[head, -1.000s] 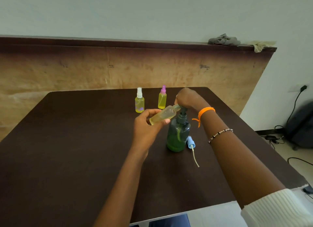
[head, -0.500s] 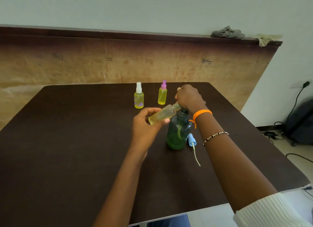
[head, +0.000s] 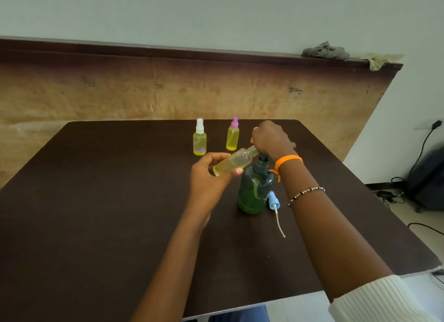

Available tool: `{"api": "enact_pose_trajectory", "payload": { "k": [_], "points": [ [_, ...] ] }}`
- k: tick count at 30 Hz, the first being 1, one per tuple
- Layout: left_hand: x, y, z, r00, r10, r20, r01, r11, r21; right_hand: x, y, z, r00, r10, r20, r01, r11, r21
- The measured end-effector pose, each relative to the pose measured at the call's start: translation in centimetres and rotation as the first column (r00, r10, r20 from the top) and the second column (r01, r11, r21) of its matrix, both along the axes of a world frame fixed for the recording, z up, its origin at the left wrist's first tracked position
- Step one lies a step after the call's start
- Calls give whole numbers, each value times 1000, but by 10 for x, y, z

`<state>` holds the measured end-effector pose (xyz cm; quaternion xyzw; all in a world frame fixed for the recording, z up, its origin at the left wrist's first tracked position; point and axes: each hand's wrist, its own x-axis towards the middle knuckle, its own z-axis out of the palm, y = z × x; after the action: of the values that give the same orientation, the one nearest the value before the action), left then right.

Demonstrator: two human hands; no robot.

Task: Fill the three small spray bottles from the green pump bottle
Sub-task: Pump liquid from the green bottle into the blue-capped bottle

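An uncapped spray bottle (head: 232, 161) is gripped, tilted, by the left hand (head: 209, 177) at the green pump bottle (head: 255, 189) on the table (head: 96, 201); its pump is pressed under the curled right hand (head: 270, 137); two capped spray bottles (head: 199, 139) are stood behind it.

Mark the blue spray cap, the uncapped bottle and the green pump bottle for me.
blue spray cap (head: 273, 199): head view, on its blue collar.
uncapped bottle (head: 233, 162): head view, mid-body, held tilted.
green pump bottle (head: 253, 193): head view, on its green body.

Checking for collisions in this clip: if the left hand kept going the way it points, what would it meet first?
Likely the right hand: the left hand aims its open spray bottle up-right at the green pump bottle's pump head. Depth is uncertain.
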<state>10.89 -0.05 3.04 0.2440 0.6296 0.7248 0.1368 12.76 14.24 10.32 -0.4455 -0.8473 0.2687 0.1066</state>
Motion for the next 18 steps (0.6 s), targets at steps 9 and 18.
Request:
{"api": "enact_pose_trajectory", "payload": {
  "k": [9, 18],
  "points": [
    [2, -1, 4, 1000, 2, 10, -2, 1000, -10, 5, -8, 7, 1000, 26, 18, -24, 998, -58],
    [2, 2, 1, 1000, 5, 17, -5, 1000, -27, 2, -6, 1, 1000, -27, -8, 26, 998, -63]
  ]
}}
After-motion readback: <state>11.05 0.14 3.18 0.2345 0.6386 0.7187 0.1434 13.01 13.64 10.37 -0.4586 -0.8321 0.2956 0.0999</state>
